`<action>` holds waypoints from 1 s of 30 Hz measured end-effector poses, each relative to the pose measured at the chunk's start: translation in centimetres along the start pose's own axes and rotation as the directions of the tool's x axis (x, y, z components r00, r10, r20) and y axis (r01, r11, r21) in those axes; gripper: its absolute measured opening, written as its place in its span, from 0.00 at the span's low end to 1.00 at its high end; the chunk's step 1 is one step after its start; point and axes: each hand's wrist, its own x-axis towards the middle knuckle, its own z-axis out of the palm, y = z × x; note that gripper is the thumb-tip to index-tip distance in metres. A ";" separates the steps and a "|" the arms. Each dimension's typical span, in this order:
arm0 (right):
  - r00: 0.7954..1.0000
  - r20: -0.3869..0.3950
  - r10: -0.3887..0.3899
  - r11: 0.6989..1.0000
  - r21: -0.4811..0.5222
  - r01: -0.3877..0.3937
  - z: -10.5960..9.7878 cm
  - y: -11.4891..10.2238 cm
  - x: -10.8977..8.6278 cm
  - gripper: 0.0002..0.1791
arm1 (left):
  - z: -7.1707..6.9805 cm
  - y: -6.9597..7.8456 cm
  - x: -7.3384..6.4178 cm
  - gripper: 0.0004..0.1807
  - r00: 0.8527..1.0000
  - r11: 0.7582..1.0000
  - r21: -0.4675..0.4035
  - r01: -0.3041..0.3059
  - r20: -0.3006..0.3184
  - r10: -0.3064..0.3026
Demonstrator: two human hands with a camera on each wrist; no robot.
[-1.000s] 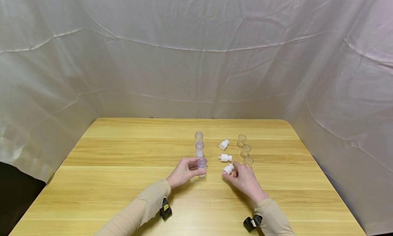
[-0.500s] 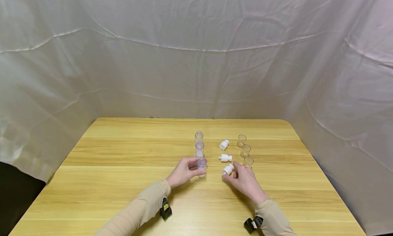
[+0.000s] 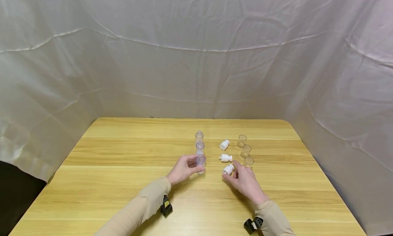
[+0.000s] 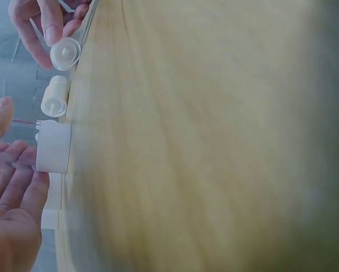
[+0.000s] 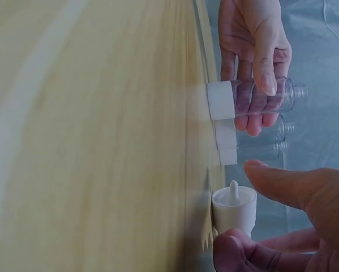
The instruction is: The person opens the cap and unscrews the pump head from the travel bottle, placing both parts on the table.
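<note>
My left hand (image 3: 183, 168) grips a clear bottle (image 5: 262, 97) with a white base, upright at the near end of a row. Thumb and fingers wrap its clear body in the right wrist view. Beyond it stand two like bottles (image 3: 200, 147) (image 3: 199, 136). My right hand (image 3: 244, 181) has its thumb and fingers curled about a white pump head (image 3: 228, 169) lying tilted on the table. Its open end and thin stem show in the right wrist view. Two more white pump heads (image 3: 226, 158) (image 3: 224, 145) lie beyond it.
Right of the pump heads, three clear caps (image 3: 249, 161) (image 3: 246, 150) (image 3: 242, 140) stand in a slanting row, the nearest partly behind my right hand. The wooden table (image 3: 122, 150) ends at a grey cloth (image 3: 196, 75) hung around the back and sides.
My left hand has shifted the gripped bottle slightly away from me, closer to the other bottles. My right hand and the pump heads stay practically where they were.
</note>
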 end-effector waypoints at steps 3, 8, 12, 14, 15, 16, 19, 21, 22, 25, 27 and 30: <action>1.000 -0.001 -0.002 1.000 0.000 0.002 0.0 -0.1 0.0 0.37 | -0.1 -0.1 0.0 0.28 1.000 1.000 -0.004 0.005 -0.002 -0.005; 1.000 -0.002 -0.022 1.000 -0.006 0.022 0.0 -0.1 0.0 0.41 | -0.2 -0.4 -0.1 0.31 1.000 1.000 0.004 0.005 0.000 -0.005; 0.998 -0.012 -0.063 0.998 -0.011 0.063 0.0 -0.1 0.0 0.41 | -0.5 -0.7 -0.2 0.33 1.000 1.000 0.001 0.008 0.008 -0.008; 0.995 -0.019 -0.093 0.996 -0.013 0.093 0.0 0.0 0.0 0.41 | -0.6 -0.8 -0.3 0.33 1.000 1.000 0.003 0.011 0.012 -0.011; 0.994 -0.021 -0.108 0.994 -0.012 0.108 0.0 0.1 0.0 0.41 | -0.7 -0.9 -0.3 0.33 1.000 1.000 0.006 0.010 0.014 -0.010; 0.992 -0.025 -0.127 0.992 -0.008 0.127 0.0 0.1 0.0 0.40 | -0.8 -0.9 -0.3 0.33 1.000 1.000 0.012 0.010 0.015 -0.010; 0.983 -0.032 -0.181 0.983 0.017 0.181 -0.1 0.3 -0.1 0.34 | -1.1 -1.0 -0.6 0.34 1.000 1.000 0.006 0.017 0.024 -0.017; 0.975 -0.037 -0.217 0.975 0.036 0.218 -0.2 0.6 -0.1 0.29 | -1.4 -0.9 -0.7 0.34 0.999 1.000 0.001 0.020 0.035 -0.020; 0.971 -0.041 -0.237 0.970 0.043 0.239 -0.3 0.7 -0.1 0.26 | -1.6 -0.9 -0.8 0.35 0.999 1.000 0.001 0.022 0.040 -0.022; 0.954 -0.044 -0.295 0.953 0.052 0.297 -0.5 1.0 -0.1 0.17 | -2.2 -0.7 -1.2 0.35 0.998 1.000 0.018 0.021 0.059 -0.022; 0.940 -0.041 -0.340 0.939 0.044 0.342 -0.7 1.3 0.0 0.11 | -2.6 -0.6 -1.4 0.34 0.998 0.999 0.046 0.021 0.063 -0.023; 0.913 -0.015 -0.408 0.913 0.015 0.408 -1.0 1.7 0.1 0.12 | -3.3 -0.5 -1.7 0.32 0.998 0.995 0.094 0.024 0.052 -0.029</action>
